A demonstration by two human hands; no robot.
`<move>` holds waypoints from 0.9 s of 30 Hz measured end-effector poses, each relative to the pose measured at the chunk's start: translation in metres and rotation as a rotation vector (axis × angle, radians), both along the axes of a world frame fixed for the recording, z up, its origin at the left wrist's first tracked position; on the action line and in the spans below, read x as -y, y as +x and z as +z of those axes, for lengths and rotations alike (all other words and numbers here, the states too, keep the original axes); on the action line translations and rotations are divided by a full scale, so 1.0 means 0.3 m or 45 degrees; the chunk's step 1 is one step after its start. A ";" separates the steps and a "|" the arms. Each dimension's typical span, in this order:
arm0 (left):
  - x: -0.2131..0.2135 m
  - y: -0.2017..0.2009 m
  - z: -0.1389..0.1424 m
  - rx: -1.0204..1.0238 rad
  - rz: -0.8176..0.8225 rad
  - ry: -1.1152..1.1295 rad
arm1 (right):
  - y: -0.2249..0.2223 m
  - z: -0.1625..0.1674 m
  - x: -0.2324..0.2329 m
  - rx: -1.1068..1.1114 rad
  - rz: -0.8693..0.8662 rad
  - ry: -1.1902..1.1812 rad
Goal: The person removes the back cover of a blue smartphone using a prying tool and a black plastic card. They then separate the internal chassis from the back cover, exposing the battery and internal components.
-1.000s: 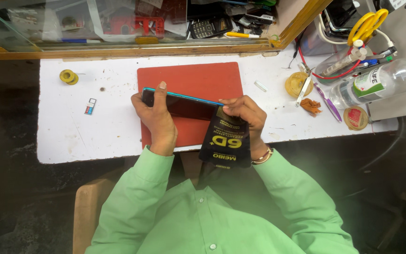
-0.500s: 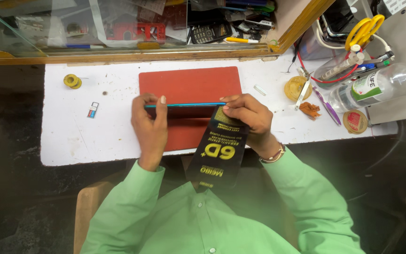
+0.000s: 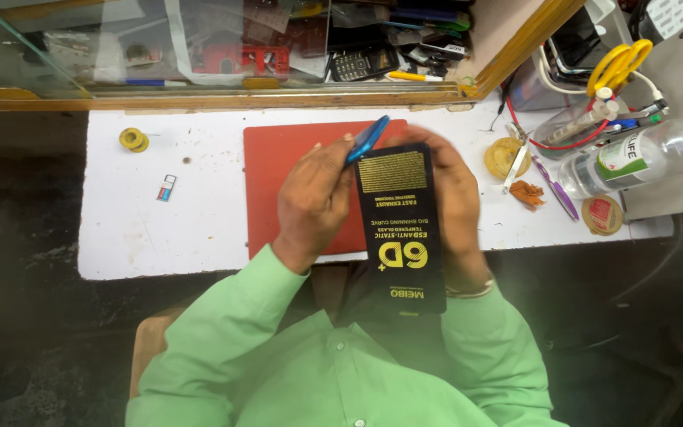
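Since the earlier frame, both hands are lifting off the red mat (image 3: 278, 170), the blue phone (image 3: 367, 139) tipping up on end. Left hand (image 3: 314, 202) is pinching the phone's lower end; right hand (image 3: 454, 198) is closing around a black flat package (image 3: 401, 229) held upright just beside it, above the white table (image 3: 136, 229).

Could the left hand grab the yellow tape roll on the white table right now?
Probably not yet: the left hand is busy gripping the blue phone. The yellow tape roll lies unblocked to its left.
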State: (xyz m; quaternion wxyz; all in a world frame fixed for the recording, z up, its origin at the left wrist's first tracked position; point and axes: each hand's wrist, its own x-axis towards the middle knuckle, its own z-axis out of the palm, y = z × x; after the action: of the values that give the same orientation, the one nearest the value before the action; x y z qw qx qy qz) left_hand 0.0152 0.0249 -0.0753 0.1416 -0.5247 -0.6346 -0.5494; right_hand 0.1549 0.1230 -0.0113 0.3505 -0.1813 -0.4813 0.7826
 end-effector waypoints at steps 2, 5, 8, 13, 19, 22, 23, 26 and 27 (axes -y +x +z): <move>-0.014 0.010 -0.019 -0.034 0.011 0.050 | 0.036 0.011 -0.024 0.154 0.149 -0.107; -0.026 0.020 -0.037 -0.056 0.036 0.145 | 0.067 0.001 -0.036 0.421 0.226 0.143; -0.018 0.039 -0.038 -0.077 0.008 0.161 | 0.077 -0.004 -0.039 0.563 0.281 0.238; 0.004 -0.004 0.025 0.236 -0.411 -0.146 | 0.071 -0.024 -0.008 0.482 0.156 0.424; -0.016 -0.111 0.097 0.129 -0.748 -0.358 | 0.027 -0.095 0.060 0.503 -0.092 0.476; -0.013 -0.108 0.076 0.050 -0.686 -0.400 | 0.015 -0.106 0.075 0.461 -0.151 0.374; -0.013 -0.107 0.065 0.028 -0.658 -0.393 | 0.014 -0.106 0.081 0.441 -0.158 0.452; -0.013 -0.105 0.032 0.001 -0.629 -0.382 | 0.011 -0.104 0.101 0.372 -0.161 0.622; -0.013 -0.107 0.023 -0.013 -0.616 -0.347 | 0.008 -0.103 0.107 0.341 -0.155 0.638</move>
State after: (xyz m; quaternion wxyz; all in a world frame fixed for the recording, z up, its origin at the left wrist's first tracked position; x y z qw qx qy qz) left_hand -0.0170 0.0287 -0.0684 -0.0624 -0.6780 -0.5581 -0.4743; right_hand 0.1575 0.0910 -0.0423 0.3642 -0.2195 -0.6899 0.5859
